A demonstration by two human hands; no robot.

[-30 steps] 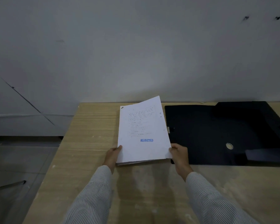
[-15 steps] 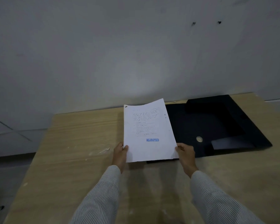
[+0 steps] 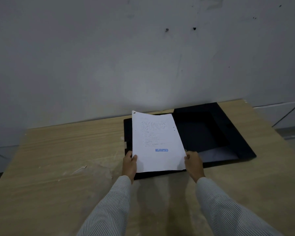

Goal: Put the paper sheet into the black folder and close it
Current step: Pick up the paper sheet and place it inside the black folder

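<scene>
Paper sheet (image 3: 157,142) between both hands' fingers (image 3: 134,157)

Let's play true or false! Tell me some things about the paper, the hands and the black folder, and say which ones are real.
1. Both hands hold the paper sheet. True: the left hand grips its left edge and the right hand its right edge.
2. The black folder is shut. False: it lies open on the table.
3. The paper has a blue "REJECTED" stamp. True.
4. The paper is over the folder's right half. False: it is over the left half.
5. The sleeves are plain black. False: the sleeves are light with thin stripes.
</scene>
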